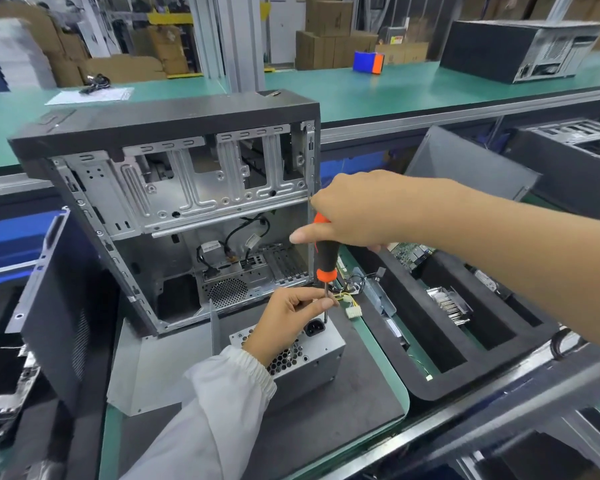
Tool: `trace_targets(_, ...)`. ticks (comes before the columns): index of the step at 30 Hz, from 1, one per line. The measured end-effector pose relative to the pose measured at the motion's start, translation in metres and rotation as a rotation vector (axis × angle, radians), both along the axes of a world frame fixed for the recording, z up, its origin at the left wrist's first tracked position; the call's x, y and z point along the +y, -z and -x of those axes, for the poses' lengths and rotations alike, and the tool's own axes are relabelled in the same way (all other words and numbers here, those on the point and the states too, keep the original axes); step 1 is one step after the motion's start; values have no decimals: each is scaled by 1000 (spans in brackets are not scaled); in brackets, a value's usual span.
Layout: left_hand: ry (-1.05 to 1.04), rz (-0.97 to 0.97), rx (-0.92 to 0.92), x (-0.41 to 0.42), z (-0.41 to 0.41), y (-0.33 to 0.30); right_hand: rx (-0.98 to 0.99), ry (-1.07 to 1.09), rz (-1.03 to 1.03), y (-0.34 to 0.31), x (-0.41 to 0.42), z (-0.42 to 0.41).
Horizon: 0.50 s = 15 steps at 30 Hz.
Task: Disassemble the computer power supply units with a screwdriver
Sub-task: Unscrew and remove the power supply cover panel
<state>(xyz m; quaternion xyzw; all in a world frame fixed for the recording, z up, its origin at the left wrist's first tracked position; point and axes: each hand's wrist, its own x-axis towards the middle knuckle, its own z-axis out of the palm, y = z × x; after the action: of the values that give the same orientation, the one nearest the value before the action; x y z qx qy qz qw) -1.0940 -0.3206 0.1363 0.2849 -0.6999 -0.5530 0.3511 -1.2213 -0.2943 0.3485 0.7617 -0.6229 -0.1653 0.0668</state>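
The power supply (305, 355) lies on a dark mat (343, 410) on the table (388, 368). Above it, the left hand (291, 317) pinches the shaft of an upright screwdriver (324, 258), whose handle the right hand (357, 209) grips. Behind stands an opened computer case (174, 216).

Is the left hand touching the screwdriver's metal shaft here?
Touching. The head view shows the left hand pinching the screwdriver shaft between thumb and fingertips, just above the power supply unit.
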Motion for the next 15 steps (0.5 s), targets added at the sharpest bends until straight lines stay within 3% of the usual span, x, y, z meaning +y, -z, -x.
trace_targets(2, 32, -15, 5, -2, -1, 1, 6, -38, -39, 2, -3, 5)
trace_targets(5, 41, -30, -4, -3, -1, 0, -226, -29, -281, -8, -1, 15)
trace_targets(8, 27, -6, -31, -2, 0, 1, -297, -88, -402, -15, 1, 18)
trace_targets(12, 0, 5, -49, 0, 2, -1, -258, 79, -226, -7, 6, 12)
trace_targets(15, -18, -18, -58, 1, 2, 0, -120, 15, -55, 4, 1, 8)
